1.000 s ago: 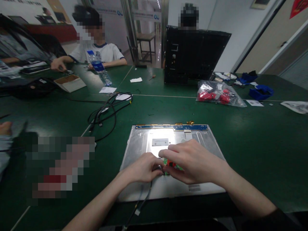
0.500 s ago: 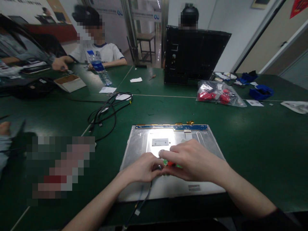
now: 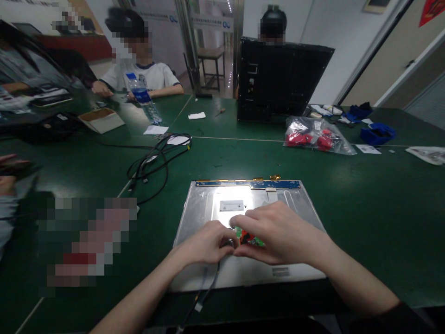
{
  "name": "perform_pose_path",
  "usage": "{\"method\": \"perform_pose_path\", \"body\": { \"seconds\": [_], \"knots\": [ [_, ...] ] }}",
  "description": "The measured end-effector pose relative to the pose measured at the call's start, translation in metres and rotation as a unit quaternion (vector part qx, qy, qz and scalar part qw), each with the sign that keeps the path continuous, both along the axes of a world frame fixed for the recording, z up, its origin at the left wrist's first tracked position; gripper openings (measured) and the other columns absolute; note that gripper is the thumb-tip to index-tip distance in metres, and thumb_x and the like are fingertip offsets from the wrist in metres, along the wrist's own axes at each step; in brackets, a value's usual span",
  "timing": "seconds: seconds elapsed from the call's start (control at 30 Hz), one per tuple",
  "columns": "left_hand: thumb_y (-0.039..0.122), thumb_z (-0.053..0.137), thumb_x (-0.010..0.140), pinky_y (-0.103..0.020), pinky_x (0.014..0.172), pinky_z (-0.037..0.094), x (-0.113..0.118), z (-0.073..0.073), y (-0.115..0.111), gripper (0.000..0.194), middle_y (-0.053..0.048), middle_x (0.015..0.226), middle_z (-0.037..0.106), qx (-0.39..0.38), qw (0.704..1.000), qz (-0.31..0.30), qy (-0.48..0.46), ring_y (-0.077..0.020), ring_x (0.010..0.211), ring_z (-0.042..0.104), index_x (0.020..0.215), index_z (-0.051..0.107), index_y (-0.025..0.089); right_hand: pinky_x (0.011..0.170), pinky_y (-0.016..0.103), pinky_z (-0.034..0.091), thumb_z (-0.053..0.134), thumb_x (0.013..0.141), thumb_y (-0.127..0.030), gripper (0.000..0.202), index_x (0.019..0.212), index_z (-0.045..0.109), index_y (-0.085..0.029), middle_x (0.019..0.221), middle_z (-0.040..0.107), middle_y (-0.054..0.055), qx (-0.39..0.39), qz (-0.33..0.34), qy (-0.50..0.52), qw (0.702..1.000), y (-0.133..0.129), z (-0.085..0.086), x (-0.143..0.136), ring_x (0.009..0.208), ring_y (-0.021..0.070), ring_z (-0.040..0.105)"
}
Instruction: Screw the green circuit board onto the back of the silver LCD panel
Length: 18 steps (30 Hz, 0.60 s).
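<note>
A flat display panel [image 3: 194, 218] lies metal back up on the table, with a narrow blue circuit strip [image 3: 278, 184] along its far edge. Over its middle sits a small green circuit board [image 3: 259, 241] bearing a red part [image 3: 245, 236]. My left hand [image 3: 210, 241] is closed at the board's left end, fingertips pinched around the end of a dark cable [image 3: 216, 277]; the connection itself is hidden. From the right, my right hand [image 3: 281, 232] spans the board, index finger at the far side and thumb at the near side.
Coiled black cables [image 3: 149, 162] lie left of the panel. Beyond are a water bottle [image 3: 142, 97], an open box [image 3: 101, 119], a bag of red items [image 3: 313, 135] and an upright black screen [image 3: 278, 79]. People sit across and at left.
My right thumb and index finger have spread slightly apart, so more of the green board and red part shows. My left hand has hardly moved. At far left another person's hand has come further in.
</note>
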<state>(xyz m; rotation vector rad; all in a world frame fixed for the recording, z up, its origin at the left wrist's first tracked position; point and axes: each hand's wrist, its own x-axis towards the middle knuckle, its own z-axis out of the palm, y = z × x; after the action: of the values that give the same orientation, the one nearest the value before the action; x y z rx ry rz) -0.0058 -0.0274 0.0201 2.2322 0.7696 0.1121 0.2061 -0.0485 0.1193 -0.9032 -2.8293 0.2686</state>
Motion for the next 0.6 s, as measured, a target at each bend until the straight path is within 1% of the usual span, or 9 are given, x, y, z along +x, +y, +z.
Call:
{"method": "perform_pose_path", "body": {
  "seconds": [0.07, 0.17, 0.23, 0.33, 0.43, 0.5, 0.6],
  "knots": [
    [0.017, 0.059, 0.080, -0.024, 0.058, 0.037, -0.0003, -0.0008, 0.0002, 0.014, -0.001, 0.067, 0.066, 0.001, 1.000, -0.004, 0.001, -0.0142, 0.059, 0.054, 0.081, 0.072, 0.016, 0.053, 0.028, 0.019, 0.044, 0.095, -0.051, 0.034, 0.101, 0.053, -0.020, 0.077, 0.065, 0.001, 0.002, -0.005, -0.008, 1.000, -0.0003, -0.0009, -0.0001, 0.062, 0.0134, 0.053],
    [0.017, 0.059, 0.079, -0.023, 0.056, 0.036, 0.0000, 0.0001, 0.0008, 0.013, 0.000, 0.062, 0.062, 0.001, 1.000, -0.001, -0.003, -0.0134, 0.056, 0.051, 0.077, 0.071, 0.016, 0.053, 0.028, 0.019, 0.043, 0.097, -0.041, 0.024, 0.101, 0.054, -0.020, 0.076, 0.065, 0.001, 0.001, -0.012, -0.012, 1.000, -0.0010, -0.0006, -0.0006, 0.061, 0.0127, 0.052],
    [0.015, 0.059, 0.078, -0.023, 0.056, 0.036, 0.0005, 0.0013, 0.0012, 0.013, 0.001, 0.061, 0.061, -0.002, 1.000, 0.002, -0.011, -0.0131, 0.056, 0.051, 0.079, 0.071, 0.016, 0.053, 0.028, 0.019, 0.044, 0.095, -0.034, 0.017, 0.099, 0.053, -0.019, 0.077, 0.064, 0.001, -0.004, -0.011, -0.004, 1.000, -0.0013, 0.0004, -0.0010, 0.060, 0.0121, 0.051],
    [0.013, 0.060, 0.075, -0.023, 0.058, 0.037, 0.0010, 0.0024, 0.0015, 0.015, 0.001, 0.065, 0.064, -0.005, 1.000, 0.003, -0.023, -0.0135, 0.058, 0.052, 0.081, 0.072, 0.018, 0.052, 0.028, 0.021, 0.047, 0.090, -0.030, 0.015, 0.098, 0.051, -0.018, 0.080, 0.063, 0.002, -0.008, -0.001, 0.009, 1.000, -0.0015, 0.0021, -0.0008, 0.061, 0.0123, 0.049],
    [0.014, 0.060, 0.077, -0.023, 0.058, 0.038, 0.0009, 0.0021, 0.0014, 0.015, 0.000, 0.065, 0.064, -0.006, 1.000, -0.001, -0.022, -0.0139, 0.059, 0.053, 0.081, 0.073, 0.017, 0.052, 0.028, 0.022, 0.047, 0.087, -0.028, 0.016, 0.099, 0.051, -0.018, 0.081, 0.063, 0.002, -0.004, 0.008, 0.011, 1.000, -0.0014, 0.0032, 0.0003, 0.061, 0.0127, 0.048],
    [0.016, 0.059, 0.078, -0.023, 0.057, 0.037, 0.0006, 0.0015, 0.0012, 0.014, 0.000, 0.064, 0.063, -0.004, 1.000, -0.001, -0.016, -0.0135, 0.057, 0.051, 0.080, 0.073, 0.017, 0.053, 0.028, 0.022, 0.047, 0.089, -0.030, 0.016, 0.098, 0.051, -0.018, 0.081, 0.063, 0.002, -0.007, 0.013, 0.011, 1.000, -0.0011, 0.0032, 0.0010, 0.061, 0.0127, 0.049],
    [0.018, 0.060, 0.079, -0.022, 0.054, 0.035, 0.0004, 0.0006, 0.0007, 0.013, 0.000, 0.060, 0.060, -0.002, 1.000, 0.001, -0.007, -0.0130, 0.055, 0.049, 0.078, 0.072, 0.016, 0.053, 0.028, 0.021, 0.045, 0.094, -0.042, 0.026, 0.101, 0.052, -0.018, 0.081, 0.065, 0.003, -0.014, 0.010, 0.006, 1.000, -0.0004, 0.0018, 0.0010, 0.062, 0.0133, 0.052]
  ]
}}
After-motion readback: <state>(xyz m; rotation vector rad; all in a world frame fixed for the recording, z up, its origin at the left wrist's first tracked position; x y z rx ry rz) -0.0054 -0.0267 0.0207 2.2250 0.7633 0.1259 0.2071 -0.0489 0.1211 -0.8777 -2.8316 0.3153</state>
